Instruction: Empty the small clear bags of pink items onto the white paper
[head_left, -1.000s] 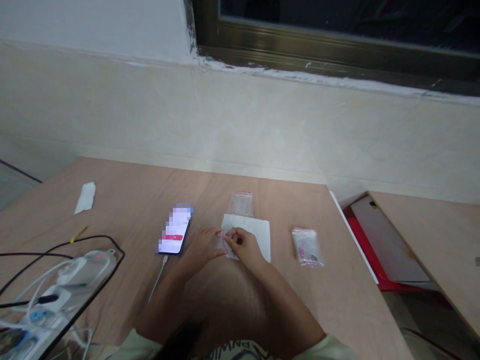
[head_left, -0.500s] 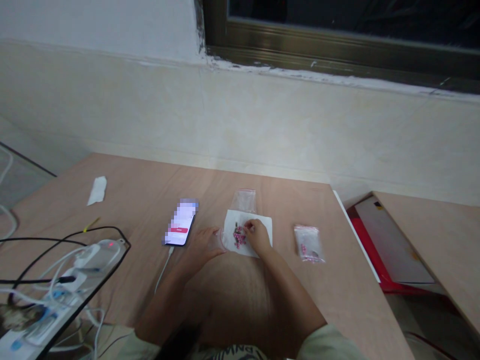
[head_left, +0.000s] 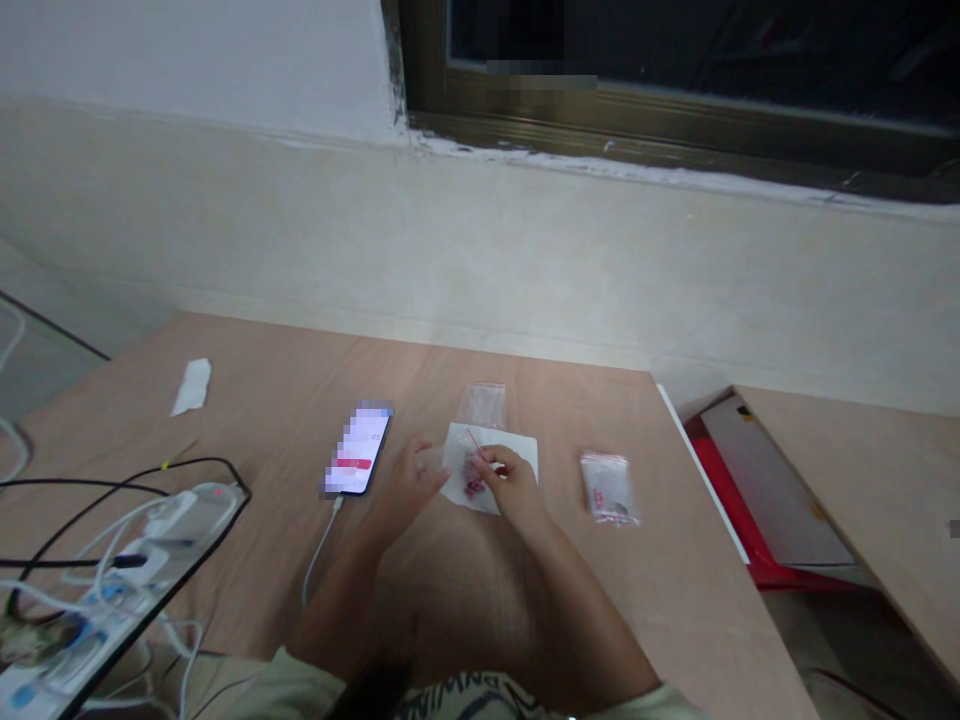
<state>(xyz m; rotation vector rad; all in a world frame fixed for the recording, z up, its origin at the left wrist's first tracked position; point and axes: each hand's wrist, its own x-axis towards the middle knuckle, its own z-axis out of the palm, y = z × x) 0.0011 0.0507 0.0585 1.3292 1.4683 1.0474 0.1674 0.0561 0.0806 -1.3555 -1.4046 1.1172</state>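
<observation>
A small clear zip bag (head_left: 454, 455) with a red seal line stretches between my two hands. My left hand (head_left: 415, 480) pinches its left side, where the plastic is blurred. Thumb and fingers of my right hand (head_left: 512, 480) close on the bag's red-edged mouth. Below lies a white sheet (head_left: 526, 447) bearing a little heap of pink and dark pieces (head_left: 473, 485), partly seen through the plastic. The pieces are too small to name. Another clear zip bag (head_left: 484, 404) lies flat just behind the sheet.
To the right lies a filled zip bag (head_left: 609, 490) with pink pieces inside. A lit phone (head_left: 358, 450) on a white cable is left of my left hand. A power strip (head_left: 180, 525) with tangled cords occupies the near left. A paper scrap (head_left: 192, 386) lies farther back.
My right hand has left the heap of pieces and taken hold of the zip bag's mouth. The bag has been lifted over the sheet, and my left hand has risen slightly with it.
</observation>
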